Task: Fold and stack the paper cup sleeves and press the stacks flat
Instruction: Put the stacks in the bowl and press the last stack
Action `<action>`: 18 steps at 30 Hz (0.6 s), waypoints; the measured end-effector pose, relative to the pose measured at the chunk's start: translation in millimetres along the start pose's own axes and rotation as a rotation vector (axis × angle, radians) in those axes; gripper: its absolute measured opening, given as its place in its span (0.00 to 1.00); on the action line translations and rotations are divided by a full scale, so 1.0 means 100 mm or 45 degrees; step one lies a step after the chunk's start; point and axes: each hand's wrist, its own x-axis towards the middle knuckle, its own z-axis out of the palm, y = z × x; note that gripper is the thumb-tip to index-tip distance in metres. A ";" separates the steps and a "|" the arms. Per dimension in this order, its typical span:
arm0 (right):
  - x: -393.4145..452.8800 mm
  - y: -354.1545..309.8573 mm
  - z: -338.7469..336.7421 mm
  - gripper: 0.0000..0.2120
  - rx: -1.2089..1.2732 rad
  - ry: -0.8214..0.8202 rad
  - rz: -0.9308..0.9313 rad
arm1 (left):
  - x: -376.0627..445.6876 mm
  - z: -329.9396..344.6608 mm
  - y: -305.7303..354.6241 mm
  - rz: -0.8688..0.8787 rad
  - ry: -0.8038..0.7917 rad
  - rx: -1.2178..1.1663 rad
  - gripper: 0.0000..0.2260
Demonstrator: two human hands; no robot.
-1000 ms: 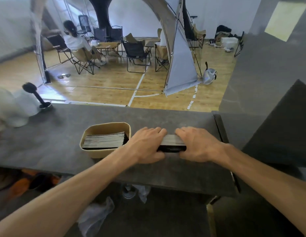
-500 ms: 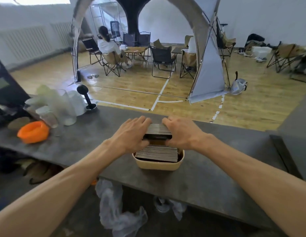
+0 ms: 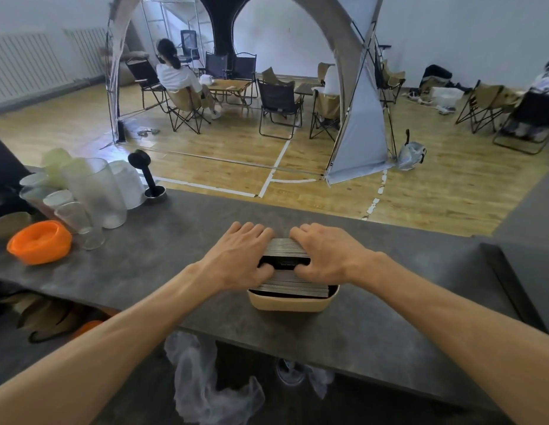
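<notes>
Sleeves are mostly dealt with, by the look of it: a flattened dark stack [image 3: 293, 286] already fills the beige tray [image 3: 293, 303] near the front edge of the grey counter [image 3: 187, 240], and no loose ones show elsewhere. The left hand [image 3: 236, 259] and right hand [image 3: 329, 256] clasp a second bundle of sleeves [image 3: 286, 251] between them, fingers curled over its far side and thumbs tucked beneath, just above the tray's stack. What seems left is seating this bundle on the others and pressing the pile flat.
</notes>
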 end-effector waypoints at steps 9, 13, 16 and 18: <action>-0.11 0.00 0.24 0.26 -0.028 0.027 -0.045 | -0.14 0.23 0.01 0.056 -0.009 -0.130 0.23; -0.13 -0.01 0.24 0.29 -0.027 0.084 -0.066 | -0.15 0.24 0.00 0.160 -0.033 -0.105 0.31; -0.14 -0.03 0.26 0.31 -0.022 0.094 -0.081 | -0.15 0.24 -0.03 0.168 -0.126 -0.090 0.34; -0.15 -0.01 0.32 0.35 0.038 0.038 -0.067 | -0.15 0.25 -0.02 0.162 -0.200 -0.074 0.34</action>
